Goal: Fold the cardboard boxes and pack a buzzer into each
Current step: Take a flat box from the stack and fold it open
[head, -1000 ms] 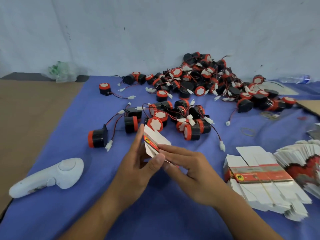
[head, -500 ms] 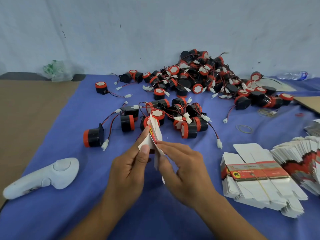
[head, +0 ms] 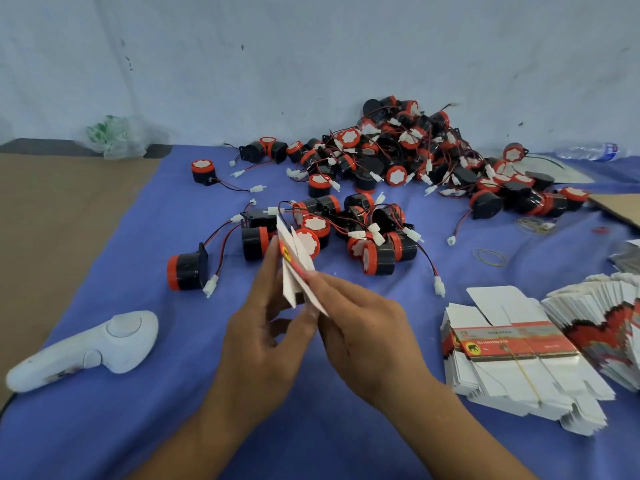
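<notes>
Left hand (head: 263, 337) and right hand (head: 360, 327) clasped a part-folded cardboard box (head: 294, 268)

Both hands pinched the white-and-red cardboard box, its flaps splayed, raised above the blue-covered desk (head: 104, 427) just in front of a small cluster of buzzers (head: 377, 251). The left hand's fingers lay up the box's left side, and the right hand's fingertips nipped its right flap. A larger heap of buzzers (head: 398, 157), trailing red and black wires, sat against the wall behind. To the right lay a banded bundle of flat boxes (head: 512, 344) beside a fanned stack (head: 609, 306), with a rubber band (head: 489, 257) nearby. A white controller (head: 93, 348) rested at left.
</notes>
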A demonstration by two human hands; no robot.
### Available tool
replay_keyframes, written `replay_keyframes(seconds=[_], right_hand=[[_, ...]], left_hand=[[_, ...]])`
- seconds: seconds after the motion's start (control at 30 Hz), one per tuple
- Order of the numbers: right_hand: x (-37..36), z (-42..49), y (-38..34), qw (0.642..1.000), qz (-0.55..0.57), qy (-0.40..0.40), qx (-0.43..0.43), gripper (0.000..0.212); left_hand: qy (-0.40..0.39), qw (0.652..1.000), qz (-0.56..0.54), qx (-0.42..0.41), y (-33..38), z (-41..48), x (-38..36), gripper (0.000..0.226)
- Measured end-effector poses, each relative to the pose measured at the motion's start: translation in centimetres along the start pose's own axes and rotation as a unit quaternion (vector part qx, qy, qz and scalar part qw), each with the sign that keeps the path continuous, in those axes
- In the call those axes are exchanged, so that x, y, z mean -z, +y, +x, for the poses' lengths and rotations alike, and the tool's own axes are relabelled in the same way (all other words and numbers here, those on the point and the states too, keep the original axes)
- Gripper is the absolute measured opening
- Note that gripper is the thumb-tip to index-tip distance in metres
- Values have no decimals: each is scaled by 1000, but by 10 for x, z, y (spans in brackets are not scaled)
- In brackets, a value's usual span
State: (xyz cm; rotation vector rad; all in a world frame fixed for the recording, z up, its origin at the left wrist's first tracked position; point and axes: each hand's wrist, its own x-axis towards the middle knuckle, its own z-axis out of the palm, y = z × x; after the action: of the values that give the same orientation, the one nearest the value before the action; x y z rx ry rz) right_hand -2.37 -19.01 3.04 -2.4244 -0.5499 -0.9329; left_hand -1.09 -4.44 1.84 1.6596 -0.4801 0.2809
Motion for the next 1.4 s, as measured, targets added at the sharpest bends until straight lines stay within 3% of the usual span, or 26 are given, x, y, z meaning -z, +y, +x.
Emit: replay_keyframes(seconds=[0.2,0.37,0.5,0.6,0.7,0.77,0.83,0.9,0.97,1.1,1.3,1.4], right_hand=[[2,2,-1,996,-34,-22,82,40],[3,0,7,995,-22,-30,95,32],[-1,0,9,994,-32,-8,104,33],[0,0,13,995,-30,69,71,28],[0,-1,13,990,36,117,-67,34],[3,-1,10,959,167,79,-214,44],[6,1,10,885,322,-15,-336,54],[7,2,12,802,436,-92,-398,52],[7,4,15,769,473,-117,-413,50],[11,5,20,738,522,-109,-414,51],[15,0,23,667,638,-167,-348,84],[15,0,22,657,660,-161,-328,70]], left_hand=[[-16,997,-65,23,2,7,5,81],[22,996,82,34,1,3,5,93],[35,993,110,6,-2,2,7,99],[25,995,98,-20,-2,5,9,91],[-15,1000,-16,21,-1,6,8,85],[-36,993,-87,68,-2,6,6,79],[-61,980,-150,116,-3,7,6,72],[-91,967,-189,142,-5,8,8,66],[-122,961,-198,150,-6,9,11,62],[-151,939,-237,197,-4,11,12,58],[-60,951,-207,222,-4,12,7,40],[-29,945,-221,240,-3,15,10,33]])
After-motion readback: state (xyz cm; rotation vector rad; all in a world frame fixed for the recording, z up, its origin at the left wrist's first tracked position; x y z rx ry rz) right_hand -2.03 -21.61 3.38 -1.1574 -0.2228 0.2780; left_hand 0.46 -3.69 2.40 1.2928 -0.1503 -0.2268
